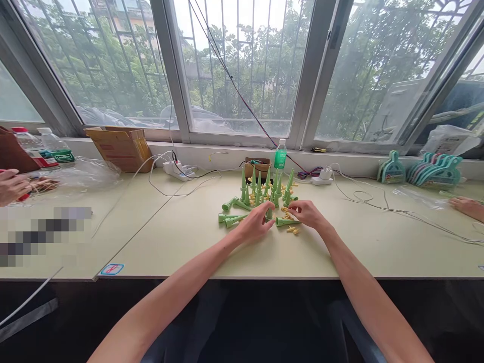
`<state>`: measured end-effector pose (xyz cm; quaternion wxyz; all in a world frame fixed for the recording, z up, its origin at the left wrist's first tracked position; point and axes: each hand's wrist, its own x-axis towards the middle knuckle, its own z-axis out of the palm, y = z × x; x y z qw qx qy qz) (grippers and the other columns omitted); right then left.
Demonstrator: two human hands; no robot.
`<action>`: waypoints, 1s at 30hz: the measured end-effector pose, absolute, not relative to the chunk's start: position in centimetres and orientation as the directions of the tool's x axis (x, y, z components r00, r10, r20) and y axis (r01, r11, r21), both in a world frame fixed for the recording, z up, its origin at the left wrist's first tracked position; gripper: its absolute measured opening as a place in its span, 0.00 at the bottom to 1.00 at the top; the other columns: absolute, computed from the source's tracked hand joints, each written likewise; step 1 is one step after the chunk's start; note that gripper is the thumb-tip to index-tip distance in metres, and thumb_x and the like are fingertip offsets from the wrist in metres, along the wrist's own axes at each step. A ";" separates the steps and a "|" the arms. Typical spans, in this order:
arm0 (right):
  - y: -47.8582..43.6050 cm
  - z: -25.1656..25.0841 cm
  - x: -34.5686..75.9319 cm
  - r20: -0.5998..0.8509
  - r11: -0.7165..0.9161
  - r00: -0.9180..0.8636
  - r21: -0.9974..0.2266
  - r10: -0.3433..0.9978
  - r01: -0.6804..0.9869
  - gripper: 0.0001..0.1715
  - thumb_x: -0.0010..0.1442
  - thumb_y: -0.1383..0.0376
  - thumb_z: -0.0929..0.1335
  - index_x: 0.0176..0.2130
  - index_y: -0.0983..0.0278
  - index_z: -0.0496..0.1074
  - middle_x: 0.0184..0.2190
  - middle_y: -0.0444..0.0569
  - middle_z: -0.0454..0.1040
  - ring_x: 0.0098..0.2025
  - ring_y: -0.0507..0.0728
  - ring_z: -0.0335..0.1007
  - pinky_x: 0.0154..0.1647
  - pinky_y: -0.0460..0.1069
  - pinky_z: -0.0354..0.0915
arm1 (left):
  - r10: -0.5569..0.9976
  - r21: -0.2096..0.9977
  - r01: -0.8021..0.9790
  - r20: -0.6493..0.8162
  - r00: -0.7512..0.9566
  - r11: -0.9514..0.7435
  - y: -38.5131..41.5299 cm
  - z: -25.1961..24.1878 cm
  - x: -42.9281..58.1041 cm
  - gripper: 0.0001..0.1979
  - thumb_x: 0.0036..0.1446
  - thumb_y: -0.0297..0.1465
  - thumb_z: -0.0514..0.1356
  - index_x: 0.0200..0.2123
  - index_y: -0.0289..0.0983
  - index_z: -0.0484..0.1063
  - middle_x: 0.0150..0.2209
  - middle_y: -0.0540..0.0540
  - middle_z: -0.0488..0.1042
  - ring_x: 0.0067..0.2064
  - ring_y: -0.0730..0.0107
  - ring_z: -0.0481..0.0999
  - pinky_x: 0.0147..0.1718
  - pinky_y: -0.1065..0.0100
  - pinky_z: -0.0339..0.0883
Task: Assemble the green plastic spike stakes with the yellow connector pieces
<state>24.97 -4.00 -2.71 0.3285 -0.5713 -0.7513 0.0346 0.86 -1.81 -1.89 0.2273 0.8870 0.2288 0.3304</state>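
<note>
My left hand (257, 222) curls its thumb and fingers around a green plastic cone (269, 214), partly hidden by the fingers. Just to its right, my right hand (305, 214) pinches at a small yellow plastic piece (284, 209). Beyond both hands several pointed green cones (258, 192) stand upright in a cluster, with yellow pieces scattered among them. More green cones (235, 221) lie on their sides left of my left hand. Another cone (286, 222) lies below my right hand, and loose yellow pieces (292, 230) rest nearer the table's front.
Behind the cones stand a small cardboard box (257, 165) and a green-labelled bottle (280, 155). Power strips (181, 172) and white cables (385, 207) lie across the table (170, 242). Teal plastic items (434, 172) stand at right. Other people's hands (9, 187) show at both sides.
</note>
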 end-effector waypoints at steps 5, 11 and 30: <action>-3.6 -3.2 24.7 0.406 0.297 -0.110 -0.433 0.907 0.851 0.09 0.56 0.61 0.67 0.30 0.62 0.77 0.26 0.45 0.75 0.27 0.52 0.66 0.31 0.46 0.61 | 0.556 0.545 0.263 0.485 0.675 -0.796 -1.7 -1.9 0.8 0.13 0.57 0.31 0.56 0.46 0.38 0.63 0.33 0.51 0.67 0.24 0.77 0.61 0.27 0.72 0.58; -2.9 -3.9 24.5 0.375 0.239 -0.079 -0.402 0.924 0.884 0.06 0.56 0.64 0.68 0.32 0.61 0.76 0.28 0.45 0.76 0.28 0.52 0.67 0.31 0.45 0.60 | 0.548 0.542 0.258 0.484 0.682 -0.800 -1.5 -2.1 0.8 0.12 0.58 0.32 0.56 0.46 0.38 0.62 0.40 0.48 0.69 0.24 0.79 0.61 0.27 0.72 0.59; -2.6 -4.4 24.6 0.310 0.215 -0.067 -0.474 0.948 0.854 0.05 0.56 0.63 0.68 0.31 0.63 0.73 0.32 0.48 0.76 0.32 0.54 0.68 0.33 0.47 0.61 | 0.541 0.538 0.248 0.497 0.678 -0.806 -1.5 -2.0 0.9 0.13 0.58 0.32 0.56 0.46 0.38 0.63 0.35 0.50 0.68 0.24 0.77 0.61 0.29 0.71 0.60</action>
